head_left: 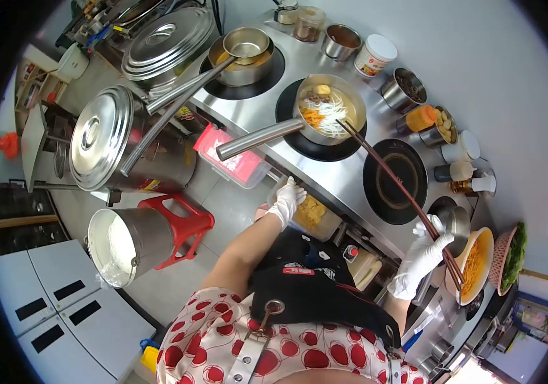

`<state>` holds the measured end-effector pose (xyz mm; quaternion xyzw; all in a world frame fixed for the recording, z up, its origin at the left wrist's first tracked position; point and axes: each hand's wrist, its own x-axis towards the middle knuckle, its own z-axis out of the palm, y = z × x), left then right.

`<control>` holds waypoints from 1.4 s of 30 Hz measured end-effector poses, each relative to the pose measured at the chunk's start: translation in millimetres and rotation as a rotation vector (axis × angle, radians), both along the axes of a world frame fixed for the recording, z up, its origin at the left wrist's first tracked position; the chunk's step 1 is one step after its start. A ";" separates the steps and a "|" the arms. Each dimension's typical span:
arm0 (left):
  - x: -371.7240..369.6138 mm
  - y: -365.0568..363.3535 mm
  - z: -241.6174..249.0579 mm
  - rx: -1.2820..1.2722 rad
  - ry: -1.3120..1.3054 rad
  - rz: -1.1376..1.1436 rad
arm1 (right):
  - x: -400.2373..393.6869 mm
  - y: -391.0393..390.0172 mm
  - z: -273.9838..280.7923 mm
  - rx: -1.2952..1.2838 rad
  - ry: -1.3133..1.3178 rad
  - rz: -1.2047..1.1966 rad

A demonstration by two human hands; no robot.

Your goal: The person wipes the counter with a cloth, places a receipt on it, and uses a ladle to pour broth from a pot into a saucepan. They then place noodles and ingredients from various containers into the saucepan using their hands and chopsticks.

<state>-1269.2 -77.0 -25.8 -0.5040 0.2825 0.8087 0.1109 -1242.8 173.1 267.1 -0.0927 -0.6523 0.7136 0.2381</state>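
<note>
My right hand (422, 257), in a white glove, grips a pair of long brown chopsticks (394, 177). Their tips reach into a saucepan (331, 110) at the edge of white strips (331, 119), beside orange shreds (312, 116) and a yellow chunk (322, 89) in liquid. My left hand (288, 200), also gloved, is over a clear tub (331, 230) of pale yellow food (312, 210) below the counter's edge. Its fingers are bent together, with a bit of yellow showing at the fingertips. The saucepan's long handle (258, 140) points left toward me.
Another pan (244, 75) with a ladle (246, 43) sits on the back left burner. A black round burner (394, 174) lies to the right. Jars and seasoning pots (404, 89) line the wall. An orange-filled bowl (477, 267) stands far right. A red stool (187, 224) holds a bucket (152, 237).
</note>
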 end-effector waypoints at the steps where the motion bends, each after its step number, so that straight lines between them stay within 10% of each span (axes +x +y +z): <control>1: -1.2 0.0 1.2 0.001 0.003 0.008 | 1.4 -0.2 -0.6 0.001 0.003 0.008; 31: 29.6 -92.4 15.3 -0.069 0.047 -0.106 | -27.0 -37.7 -1.1 0.166 -0.005 0.179; 35: 52.6 -172.5 52.1 -0.364 0.136 0.142 | -49.2 -55.8 1.0 0.418 -0.019 0.209; 42: 42.5 -193.1 196.4 -1.592 0.597 -0.229 | -77.3 -100.2 -14.3 0.592 0.048 0.347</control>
